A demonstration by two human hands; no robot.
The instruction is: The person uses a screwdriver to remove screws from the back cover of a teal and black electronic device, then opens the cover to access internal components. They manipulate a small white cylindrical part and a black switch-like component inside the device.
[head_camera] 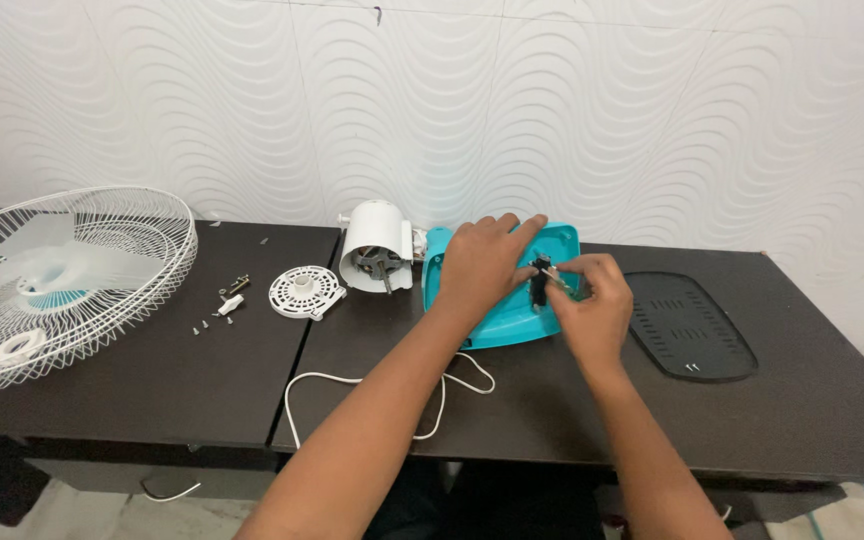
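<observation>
Left hand [482, 262] lies flat on a turquoise fan base [512, 320]; right hand [592, 310] pinches a small black part [540, 280]. White motor housing [377, 247] sits left; black cover plate [692, 325] right, on the worktop [812, 410].

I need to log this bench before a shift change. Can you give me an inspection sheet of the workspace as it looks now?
Surface: two dark tables pushed together, a seam between them.
Job's things: turquoise fan base lying flat; a small black part on it.
Clutter: white wire fan guard with the blades inside; round white disc; white motor housing; loose screws; black vented cover.
Hands: left hand rests on the base; right hand pinches at the black part.
Cables: white cord looped on the table, another bit on the floor.
Surroundings: white wavy-textured wall.
</observation>
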